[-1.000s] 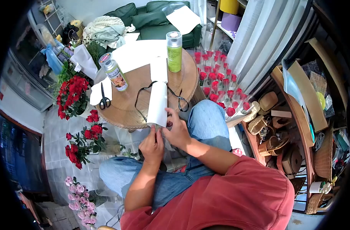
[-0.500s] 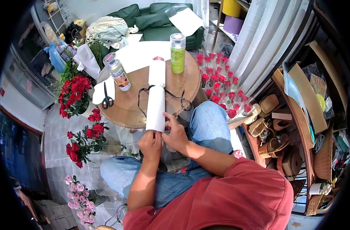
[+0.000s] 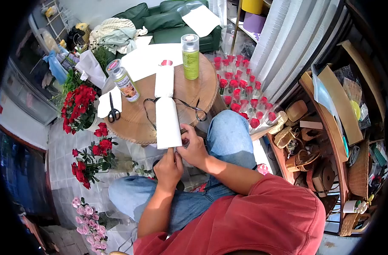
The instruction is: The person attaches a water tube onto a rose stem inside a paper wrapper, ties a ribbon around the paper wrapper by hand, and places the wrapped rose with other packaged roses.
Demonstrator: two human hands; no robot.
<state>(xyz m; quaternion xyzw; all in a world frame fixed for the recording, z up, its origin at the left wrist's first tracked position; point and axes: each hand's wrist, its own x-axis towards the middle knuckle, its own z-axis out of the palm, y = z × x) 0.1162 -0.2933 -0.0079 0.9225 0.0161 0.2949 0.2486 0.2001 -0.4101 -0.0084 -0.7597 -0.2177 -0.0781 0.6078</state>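
Observation:
A long white paper wrap (image 3: 168, 123) lies over the near edge of the round wooden table (image 3: 134, 123), tied round its middle with a black ribbon (image 3: 186, 103). A bit of red shows at its far end. Its near end meets my left hand (image 3: 168, 171), whose fingers are pressed together at the bottom edge; what they hold is hidden under the paper. On the right side of the wrap, my right hand (image 3: 193, 146) is curled with its thumb and fingers close together, and a small dark thing shows between them, too small to name.
Black scissors (image 3: 113, 111), a spray can (image 3: 124, 83) and a green can (image 3: 190, 59) stand or lie on the table. Red roses (image 3: 80, 106) are at the left, wrapped roses (image 3: 245, 91) at the right. A shelf with baskets (image 3: 300, 161) is far right.
The wrap has tilted, its far end shifting left. Red now shows at that end, which it did not a second ago. My hands have stayed near its lower end.

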